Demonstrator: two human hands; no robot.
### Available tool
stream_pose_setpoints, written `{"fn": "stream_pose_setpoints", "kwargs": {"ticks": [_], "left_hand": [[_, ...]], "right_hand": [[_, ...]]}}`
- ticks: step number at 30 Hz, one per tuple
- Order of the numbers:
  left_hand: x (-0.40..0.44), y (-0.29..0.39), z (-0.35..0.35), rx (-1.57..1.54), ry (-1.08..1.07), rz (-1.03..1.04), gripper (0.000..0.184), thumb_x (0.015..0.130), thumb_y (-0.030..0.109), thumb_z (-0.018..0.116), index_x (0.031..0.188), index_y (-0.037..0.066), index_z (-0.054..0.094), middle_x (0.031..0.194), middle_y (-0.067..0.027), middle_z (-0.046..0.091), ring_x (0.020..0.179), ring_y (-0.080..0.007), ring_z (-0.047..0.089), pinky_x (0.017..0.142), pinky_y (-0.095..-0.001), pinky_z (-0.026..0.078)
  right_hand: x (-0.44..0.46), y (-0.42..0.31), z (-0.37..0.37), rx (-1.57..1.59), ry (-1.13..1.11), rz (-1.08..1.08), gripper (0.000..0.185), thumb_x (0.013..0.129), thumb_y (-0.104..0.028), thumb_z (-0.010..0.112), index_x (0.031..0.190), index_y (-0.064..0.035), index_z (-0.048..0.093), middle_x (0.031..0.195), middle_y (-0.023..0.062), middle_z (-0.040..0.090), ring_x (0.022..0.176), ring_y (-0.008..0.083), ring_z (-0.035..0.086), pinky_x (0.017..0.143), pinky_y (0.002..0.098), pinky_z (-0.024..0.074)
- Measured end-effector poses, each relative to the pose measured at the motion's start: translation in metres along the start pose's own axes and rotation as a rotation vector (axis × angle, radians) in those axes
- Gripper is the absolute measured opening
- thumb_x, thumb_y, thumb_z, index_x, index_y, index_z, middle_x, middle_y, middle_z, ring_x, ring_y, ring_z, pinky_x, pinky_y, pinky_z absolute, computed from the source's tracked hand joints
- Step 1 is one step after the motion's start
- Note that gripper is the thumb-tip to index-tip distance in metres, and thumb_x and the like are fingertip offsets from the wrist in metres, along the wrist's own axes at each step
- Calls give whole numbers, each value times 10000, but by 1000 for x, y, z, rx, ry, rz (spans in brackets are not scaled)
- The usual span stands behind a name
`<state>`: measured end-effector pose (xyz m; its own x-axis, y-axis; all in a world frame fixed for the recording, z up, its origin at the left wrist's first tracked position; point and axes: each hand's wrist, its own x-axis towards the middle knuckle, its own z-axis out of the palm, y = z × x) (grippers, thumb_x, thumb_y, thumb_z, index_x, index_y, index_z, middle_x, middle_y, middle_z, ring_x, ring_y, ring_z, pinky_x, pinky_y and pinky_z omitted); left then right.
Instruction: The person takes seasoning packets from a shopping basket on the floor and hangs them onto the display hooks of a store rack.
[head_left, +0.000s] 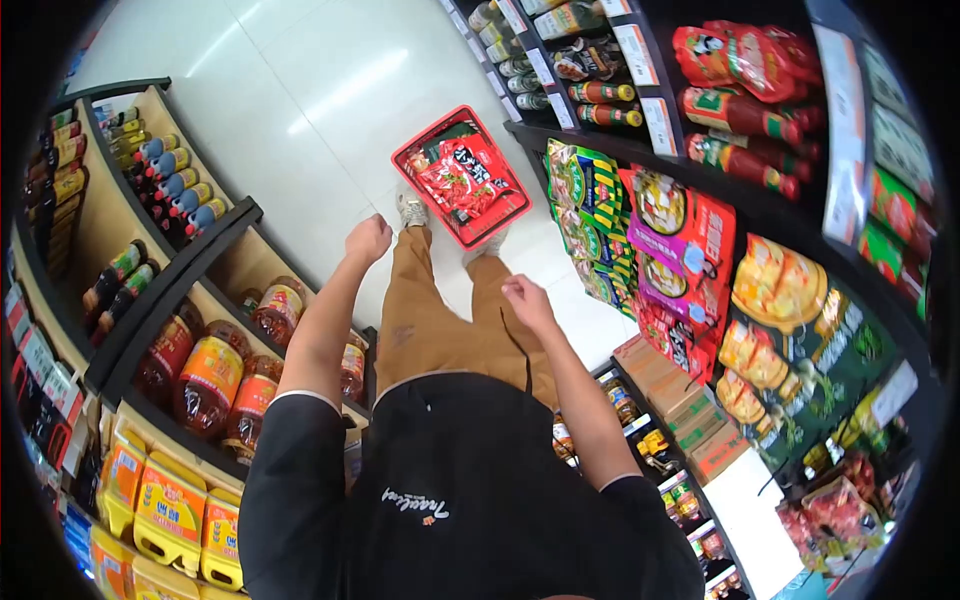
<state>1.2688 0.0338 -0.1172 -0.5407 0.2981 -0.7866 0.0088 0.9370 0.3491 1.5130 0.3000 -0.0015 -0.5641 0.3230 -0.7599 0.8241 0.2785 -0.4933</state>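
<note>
My left hand (370, 240) hangs in front of me above the floor, its fingers curled into a loose fist with nothing visible in it. My right hand (527, 303) is held over my brown trousers (450, 335), fingers bent in and closed. A thin dark cord (518, 350) hangs by the right fingertips; it does not look gripped. On the floor at my feet stands a red shopping basket (402, 160). Inside it lies a red food packet (465, 180) with white lettering, over a darker package. Neither hand touches the basket.
Wooden shelves on the left hold large oil bottles (212, 370) and yellow jugs (170, 510). Dark shelves on the right carry sauce bottles (740, 112); green packets (588, 210) and red packets (680, 260) hang there. Cardboard boxes (680, 400) stand lower right. Pale tiled floor (290, 120) lies ahead.
</note>
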Motion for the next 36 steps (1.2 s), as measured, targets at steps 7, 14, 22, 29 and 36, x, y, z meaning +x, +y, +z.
{"fn": "stream_pose_setpoints", "kwargs": {"ticks": [7,14,22,29,36], "left_hand": [[104,24,65,-77,-15,15,292,856,308,518,962,56,621,947,-182,677,928,-354,639,804,-463,506],[202,26,147,122,93,137,407,837,191,579,1175,5,447,1192,-195,534,961,-357,624,794,-443,531],[305,38,205,85,-73,-87,519,862,244,572,1280,-21,416,1315,-249,487,1025,-380,627,849,-455,522],[287,35,219,117,-232,-154,290,861,207,543,1080,39,631,1082,-194,662,1010,-352,646,863,-423,523],[259,58,227,111,-189,-141,383,851,196,519,1190,22,555,1407,-275,361,1073,-383,615,895,-437,513]], "right_hand": [[16,58,36,135,-166,156,271,920,-219,617,1088,-7,613,913,81,680,858,124,637,777,262,503],[24,116,68,488,-127,367,271,934,-187,612,1119,11,608,920,54,672,851,111,615,776,255,498],[9,116,39,551,-160,564,236,954,-141,572,1118,28,578,1025,76,651,959,120,609,855,248,477],[10,123,3,503,-160,515,241,967,-141,547,1129,36,571,1030,85,655,955,129,616,861,250,474],[5,98,-7,550,-173,545,236,967,-137,552,1139,25,561,1040,80,651,984,126,609,876,248,472]]}}
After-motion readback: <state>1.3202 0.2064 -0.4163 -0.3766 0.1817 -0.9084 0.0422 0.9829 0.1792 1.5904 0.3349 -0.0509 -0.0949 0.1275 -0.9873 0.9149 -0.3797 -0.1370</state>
